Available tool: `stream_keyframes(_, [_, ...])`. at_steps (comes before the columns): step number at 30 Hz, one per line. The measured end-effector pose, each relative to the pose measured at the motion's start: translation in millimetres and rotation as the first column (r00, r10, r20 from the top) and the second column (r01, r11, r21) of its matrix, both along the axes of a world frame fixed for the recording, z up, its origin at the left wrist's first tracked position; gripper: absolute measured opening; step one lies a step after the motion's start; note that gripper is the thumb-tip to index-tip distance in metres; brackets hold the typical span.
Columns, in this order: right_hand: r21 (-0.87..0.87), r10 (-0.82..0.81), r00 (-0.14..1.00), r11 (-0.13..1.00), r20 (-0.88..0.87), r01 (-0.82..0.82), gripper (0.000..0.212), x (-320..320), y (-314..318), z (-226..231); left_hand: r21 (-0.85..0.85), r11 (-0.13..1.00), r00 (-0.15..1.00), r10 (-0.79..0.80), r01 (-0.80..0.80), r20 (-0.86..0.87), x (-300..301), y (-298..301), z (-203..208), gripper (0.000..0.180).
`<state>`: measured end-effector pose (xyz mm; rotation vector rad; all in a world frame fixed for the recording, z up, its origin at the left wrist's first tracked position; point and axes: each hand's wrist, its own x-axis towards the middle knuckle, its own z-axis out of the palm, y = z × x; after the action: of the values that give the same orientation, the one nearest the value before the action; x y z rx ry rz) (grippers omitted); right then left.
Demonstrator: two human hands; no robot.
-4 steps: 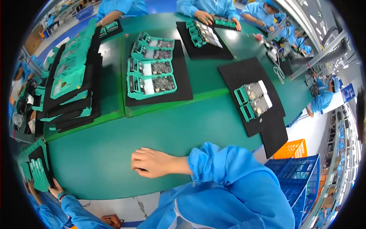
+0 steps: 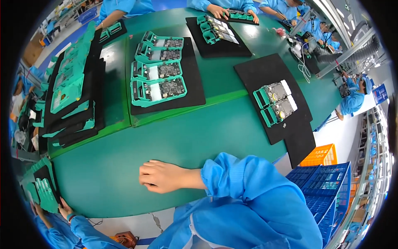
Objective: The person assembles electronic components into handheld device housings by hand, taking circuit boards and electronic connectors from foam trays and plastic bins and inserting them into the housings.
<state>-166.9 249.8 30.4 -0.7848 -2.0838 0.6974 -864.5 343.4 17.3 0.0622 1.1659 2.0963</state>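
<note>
My right hand (image 2: 159,177) rests on the near part of the green table (image 2: 199,128), its fingers loosely curled in and pointing left. I see nothing held in it. My left hand is out of view. Beyond my right hand, a black mat (image 2: 194,79) carries a row of several green plastic housings (image 2: 159,89) with circuit boards and white parts in them. Off to the right, two smaller green-framed board assemblies (image 2: 275,101) lie on another black mat (image 2: 257,68), apart from my hand.
Stacked black mats with green housings (image 2: 68,89) stand at the left. A co-worker's hands (image 2: 65,207) handle green parts (image 2: 46,195) at the lower left. Other workers (image 2: 222,10) sit across the table. Blue crates (image 2: 319,182) and an orange crate (image 2: 321,155) stand at the right.
The view has shifted slightly, so the things on the table appear a little farther left and higher. My right hand keeps the same curled pose on the table.
</note>
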Motion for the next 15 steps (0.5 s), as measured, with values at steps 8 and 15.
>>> stream_keyframes(8, [-0.012, -0.009, 1.000, 1.000, -0.014, 0.009, 0.006, 13.4, -20.0, 0.8, -0.003, 0.999, 0.993, -0.042, 0.043, 0.112, 91.9, -62.6, -12.2, 0.036])
stream_keyframes(15, [0.003, -0.033, 0.999, 0.999, -0.043, 0.033, 0.007, 33.3, -45.2, 2.1, -0.081, 0.885, 0.886, -0.462, 0.458, -0.038, 268.6, -177.5, 18.4, 0.035])
